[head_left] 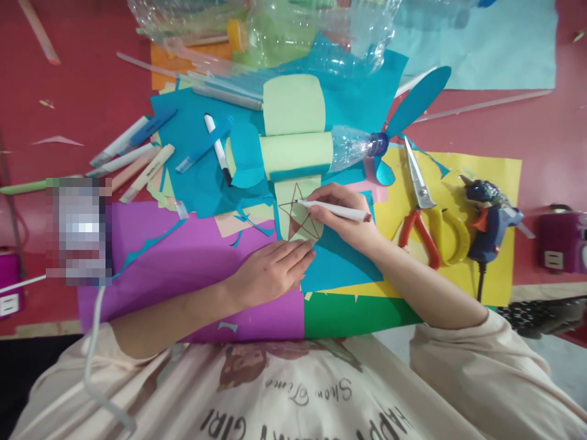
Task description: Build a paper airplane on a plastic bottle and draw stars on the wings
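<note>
In my right hand [342,217] is a white marker pen [337,211] with a brown end, its tip touching a pale green paper wing [284,190]. A star outline in brown [297,194] is drawn there, with part of it coloured in. My left hand [275,269] lies flat over the wing's near edge, fingers stretched out. The wing joins a plastic bottle plane [298,153] wrapped in pale green and blue paper. A second pale green wing [294,105] extends from its far side. Blue paper propeller blades [419,101] are fixed at the purple cap [379,144].
Red-handled scissors [419,235] and a blue glue gun [493,226] lie on yellow paper [499,174] at right. Several markers [137,156] lie at left, near a blurred device [79,232] with a cable. Clear plastic bottles [316,36] stand at the back.
</note>
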Motion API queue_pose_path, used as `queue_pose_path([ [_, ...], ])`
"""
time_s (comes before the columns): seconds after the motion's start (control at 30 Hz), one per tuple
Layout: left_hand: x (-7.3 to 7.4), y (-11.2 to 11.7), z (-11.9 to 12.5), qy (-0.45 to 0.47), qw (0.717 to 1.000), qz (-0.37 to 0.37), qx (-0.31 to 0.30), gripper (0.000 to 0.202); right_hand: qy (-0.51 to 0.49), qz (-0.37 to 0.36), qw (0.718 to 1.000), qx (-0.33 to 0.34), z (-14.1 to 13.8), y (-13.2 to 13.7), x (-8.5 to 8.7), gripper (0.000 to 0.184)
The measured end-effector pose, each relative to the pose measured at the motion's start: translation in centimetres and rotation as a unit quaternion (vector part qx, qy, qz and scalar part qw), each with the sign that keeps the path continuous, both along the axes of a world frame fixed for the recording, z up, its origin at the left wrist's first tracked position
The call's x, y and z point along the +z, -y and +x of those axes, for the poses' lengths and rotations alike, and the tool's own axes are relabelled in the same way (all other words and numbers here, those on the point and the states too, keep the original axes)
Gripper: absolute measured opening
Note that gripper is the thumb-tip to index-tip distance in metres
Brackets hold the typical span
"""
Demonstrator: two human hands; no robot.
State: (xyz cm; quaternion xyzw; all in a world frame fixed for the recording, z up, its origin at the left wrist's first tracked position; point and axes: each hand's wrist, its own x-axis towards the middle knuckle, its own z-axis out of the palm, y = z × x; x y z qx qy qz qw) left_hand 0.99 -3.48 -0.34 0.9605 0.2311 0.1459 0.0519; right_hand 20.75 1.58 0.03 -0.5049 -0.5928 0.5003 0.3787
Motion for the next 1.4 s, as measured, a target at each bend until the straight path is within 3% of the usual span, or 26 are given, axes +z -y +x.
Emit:
queue_pose_path([
  [0.17,-0.01,0.23,-0.18,-0.015,1.000,-0.005,-0.002,0.029,0.035,0.020,0.999,0.009,-0.09,0.00,0.21,0.014],
  [0.43,0.10,0.20,-0.07,-0.015,1.000,-0.005,-0.002,0.028,0.053,0.012,0.998,0.014,-0.17,-0.11,-0.19,0.021],
  [0.6,-0.01,0.20,-0.11,-0.023,1.000,-0.006,-0.002,0.029,0.055,0.017,0.998,0.019,-0.15,-0.19,-0.29,0.016],
  [1.1,0.05,0.24,-0.09,-0.022,1.000,-0.001,-0.002,0.029,0.075,0.037,0.994,0.077,-0.18,-0.02,0.18,0.020],
  [1.3,-0.02,0.32,-0.13,-0.024,1.000,-0.011,-0.001,0.029,0.066,0.019,0.998,-0.006,0.05,0.04,-0.31,0.022],
  [1.4,-0.08,0.29,-0.13,-0.016,1.000,-0.014,-0.001,0.029,0.061,0.009,0.998,-0.010,0.10,0.04,-0.56,0.020],
])
